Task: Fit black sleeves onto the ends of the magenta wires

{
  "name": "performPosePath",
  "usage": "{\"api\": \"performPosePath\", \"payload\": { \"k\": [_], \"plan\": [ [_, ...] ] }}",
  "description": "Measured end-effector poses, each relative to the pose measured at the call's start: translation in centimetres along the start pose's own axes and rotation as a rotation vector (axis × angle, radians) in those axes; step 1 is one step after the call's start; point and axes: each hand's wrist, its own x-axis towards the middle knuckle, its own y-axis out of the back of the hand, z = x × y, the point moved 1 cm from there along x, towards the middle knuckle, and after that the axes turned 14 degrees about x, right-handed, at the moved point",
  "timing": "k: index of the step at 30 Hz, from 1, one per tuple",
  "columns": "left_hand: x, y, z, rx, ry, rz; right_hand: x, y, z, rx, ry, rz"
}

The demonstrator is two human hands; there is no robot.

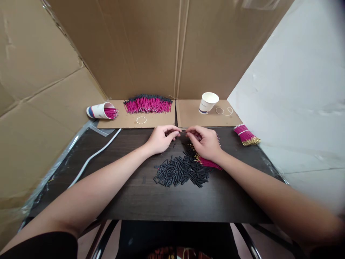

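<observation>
While both hands met just beyond the heap of black sleeves (181, 172) on the bench (129, 194), the left hand (161, 138) pinched its fingertips together on something too small to make out. The right hand (204, 142) was closed on a thin pink wire (184, 132) at the gap between them, resting over loose pink wires (208, 162) beside the heap. Beyond the heap lay a fanned row of pink wires (148, 104), with a tipped cup (100, 110) to its left.

Loose heap of short black sleeves (181, 172) lies mid-counter. A pink wire bundle (208, 162) with gold tips lies at its right edge, partly hidden. One thin wire (182, 131), held horizontal, is too small to detail.
</observation>
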Motion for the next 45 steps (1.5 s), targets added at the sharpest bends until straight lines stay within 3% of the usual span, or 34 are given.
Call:
{"api": "performPosePath", "payload": {
  "k": [12,40,45],
  "plan": [
    [-0.8,0.1,1.2,0.181,-0.065,-0.010,-0.2,0.1,-0.3,-0.039,0.097,-0.066],
    [-0.9,-0.1,1.2,0.147,-0.092,-0.009,-0.1,0.0,0.0,0.006,0.071,-0.108],
    [-0.8,-0.2,1.3,0.072,-0.029,-0.012,-0.1,0.1,-0.1,0.022,0.104,-0.085]
  ]
}}
